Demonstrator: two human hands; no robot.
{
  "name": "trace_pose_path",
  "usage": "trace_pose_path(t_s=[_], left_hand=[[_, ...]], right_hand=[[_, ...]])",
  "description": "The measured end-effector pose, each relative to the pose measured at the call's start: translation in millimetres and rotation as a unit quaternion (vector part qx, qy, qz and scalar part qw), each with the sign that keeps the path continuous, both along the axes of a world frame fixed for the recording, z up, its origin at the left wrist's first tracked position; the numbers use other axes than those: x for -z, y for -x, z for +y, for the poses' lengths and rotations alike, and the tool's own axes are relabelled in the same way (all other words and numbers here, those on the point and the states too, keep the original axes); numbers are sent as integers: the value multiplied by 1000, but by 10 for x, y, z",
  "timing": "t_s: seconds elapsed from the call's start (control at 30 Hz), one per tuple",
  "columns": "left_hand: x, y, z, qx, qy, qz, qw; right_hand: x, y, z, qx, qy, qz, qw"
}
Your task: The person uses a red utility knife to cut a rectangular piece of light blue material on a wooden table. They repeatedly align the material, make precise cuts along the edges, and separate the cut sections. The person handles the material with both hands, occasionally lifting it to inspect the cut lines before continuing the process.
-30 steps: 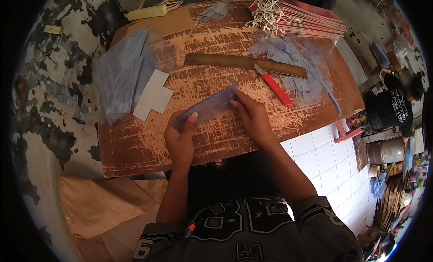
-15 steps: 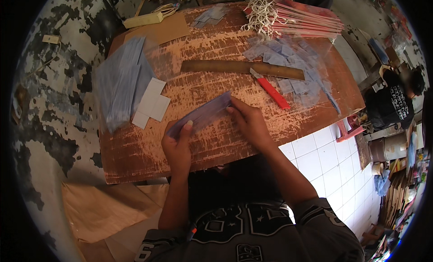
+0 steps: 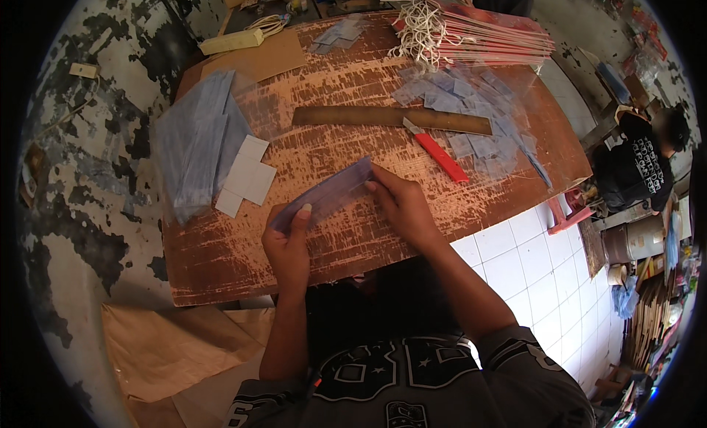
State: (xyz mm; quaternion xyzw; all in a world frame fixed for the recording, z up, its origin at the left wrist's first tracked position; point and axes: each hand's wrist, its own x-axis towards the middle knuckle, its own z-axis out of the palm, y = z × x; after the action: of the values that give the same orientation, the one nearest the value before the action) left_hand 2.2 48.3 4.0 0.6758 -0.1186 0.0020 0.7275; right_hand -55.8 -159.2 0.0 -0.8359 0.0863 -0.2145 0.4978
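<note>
A bluish, see-through plastic strip (image 3: 331, 190), perhaps several layers together, is stretched slantwise between my hands above the table's near part. My left hand (image 3: 289, 244) pinches its lower left end, thumb on top. At the upper right end, my right hand (image 3: 403, 207) grips it between thumb and fingers. Beyond the right hand lies a utility knife (image 3: 442, 157) with a red handle, its blade end against a long brown flat bar (image 3: 346, 115). Left of the strip rests a white stepped card piece (image 3: 249, 177), beside a pile of long bluish plastic sheets (image 3: 195, 141).
Small cut plastic pieces (image 3: 482, 144) are scattered at the table's right. Behind them sits a stack of red flat items with white cords (image 3: 493, 36). A power strip (image 3: 232, 42) and brown cardboard (image 3: 276, 58) lie far left. Another person (image 3: 637, 163) is off to the right.
Both hands keep hold of the plastic strip, with little change in grip. The whole view has shifted slightly. The person at the right has moved an arm a little.
</note>
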Motion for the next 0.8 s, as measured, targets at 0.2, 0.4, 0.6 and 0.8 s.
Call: trace_pose_path(t_s=[0.2,0.4,0.6,0.8], left_hand=[[10,16,-20,-1,13,3,1000],[60,14,17,4,6,5,1000],[20,44,-11,-5,9,-3,1000],[21,24,-14,-8,-3,-2,1000]], right_hand=[[46,-6,-12,6,9,1,1000],[73,-4,-12,-2,-9,-10,1000],[55,2,-11,-13,5,-20,1000],[95,1,-19,-13,7,-30,999]])
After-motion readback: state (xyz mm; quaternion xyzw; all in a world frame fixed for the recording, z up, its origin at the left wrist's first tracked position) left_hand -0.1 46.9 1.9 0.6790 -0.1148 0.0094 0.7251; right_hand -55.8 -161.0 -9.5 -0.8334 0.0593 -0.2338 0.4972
